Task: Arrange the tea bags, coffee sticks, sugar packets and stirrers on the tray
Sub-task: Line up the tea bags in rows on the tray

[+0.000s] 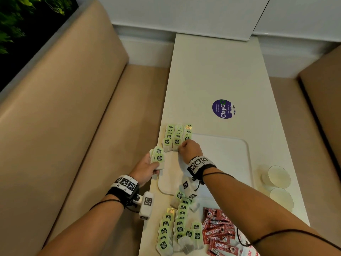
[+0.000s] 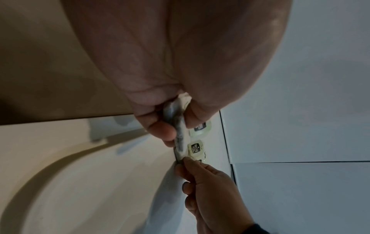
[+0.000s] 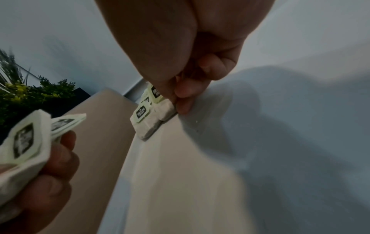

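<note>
Loose tea bags (image 1: 177, 230) heaped at the near table edge, green tags uppermost; red coffee sticks (image 1: 219, 235) fanned just to their right; no sugar packets or stirrers identifiable. Two clear cups (image 1: 279, 177) farther right, beside the tray. White tray (image 1: 230, 154) beyond the heap, mostly bare, rounded corners visible. Left hand (image 1: 145, 168) at the tray's left edge, fingers curled round a small held stack of tea bags (image 1: 158, 157), thumb on top; edge-on view of that stack in the left wrist picture (image 2: 180, 134). Right hand (image 1: 191, 149) just beyond, over the tray's far left corner, knuckles up; thumb and fingertips (image 3: 184, 101) pinching one tea bag (image 3: 163, 109) at the near end of the laid rows. Laid tea bags (image 1: 177, 134) in three overlapping columns, running away from the camera across the tray's far rim; whether all rest wholly inside the rim not determinable. Purple round sticker (image 1: 223, 109) farther along the table (image 1: 212, 71); beige bench seats (image 1: 64, 108) on either side.

Judged step: setting one bag at the near end of the rightmost column. For a clean result: lower flat, tag up, overlapping its neighbour by the same margin as the other columns; release only once the bag lies still; keep the held stack close for short transfers; avoid brushing the middle column with the knuckles.
</note>
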`<move>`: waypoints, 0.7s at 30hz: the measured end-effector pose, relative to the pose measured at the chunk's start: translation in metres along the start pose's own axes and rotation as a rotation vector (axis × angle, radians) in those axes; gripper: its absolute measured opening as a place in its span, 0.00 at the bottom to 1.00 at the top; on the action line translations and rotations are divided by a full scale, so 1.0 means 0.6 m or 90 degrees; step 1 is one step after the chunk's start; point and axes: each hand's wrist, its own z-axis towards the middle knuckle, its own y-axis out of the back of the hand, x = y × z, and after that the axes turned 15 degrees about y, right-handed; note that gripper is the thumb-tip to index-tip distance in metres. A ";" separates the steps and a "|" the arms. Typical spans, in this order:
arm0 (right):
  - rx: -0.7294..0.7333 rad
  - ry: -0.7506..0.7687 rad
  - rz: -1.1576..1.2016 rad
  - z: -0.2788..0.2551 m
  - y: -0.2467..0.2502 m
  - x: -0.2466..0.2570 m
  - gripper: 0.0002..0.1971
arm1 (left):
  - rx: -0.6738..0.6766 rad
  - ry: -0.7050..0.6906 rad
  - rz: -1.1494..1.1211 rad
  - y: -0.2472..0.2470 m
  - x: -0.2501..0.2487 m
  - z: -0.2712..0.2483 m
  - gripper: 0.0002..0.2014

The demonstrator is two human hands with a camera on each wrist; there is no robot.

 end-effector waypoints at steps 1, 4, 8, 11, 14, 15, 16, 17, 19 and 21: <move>-0.010 -0.007 0.013 -0.003 0.001 0.001 0.02 | 0.003 -0.004 0.002 0.000 0.000 0.001 0.17; -0.029 0.006 0.028 -0.019 0.005 0.004 0.08 | -0.005 -0.018 -0.009 0.000 -0.001 0.001 0.15; -0.002 0.122 0.087 -0.053 0.001 0.010 0.08 | -0.002 -0.034 -0.030 -0.005 -0.006 -0.002 0.13; 0.034 0.181 0.108 -0.085 -0.001 0.019 0.19 | -0.010 -0.055 -0.017 -0.010 -0.009 -0.003 0.12; 0.058 0.193 0.123 -0.110 -0.009 0.019 0.23 | -0.010 -0.075 0.000 -0.017 -0.013 -0.002 0.12; 0.063 0.192 0.131 -0.115 -0.014 0.017 0.21 | -0.011 -0.076 0.002 -0.019 -0.014 -0.003 0.12; 0.064 0.193 0.141 -0.119 -0.019 0.013 0.19 | -0.010 -0.075 0.002 -0.021 -0.015 -0.004 0.12; 0.061 0.195 0.150 -0.123 -0.024 0.011 0.16 | -0.009 -0.072 0.003 -0.022 -0.016 -0.004 0.12; 0.048 0.202 0.158 -0.125 -0.031 0.007 0.13 | -0.003 -0.068 0.010 -0.025 -0.017 -0.006 0.12; 0.030 0.202 0.161 -0.124 -0.032 0.006 0.13 | 0.001 -0.066 0.014 -0.025 -0.016 -0.006 0.12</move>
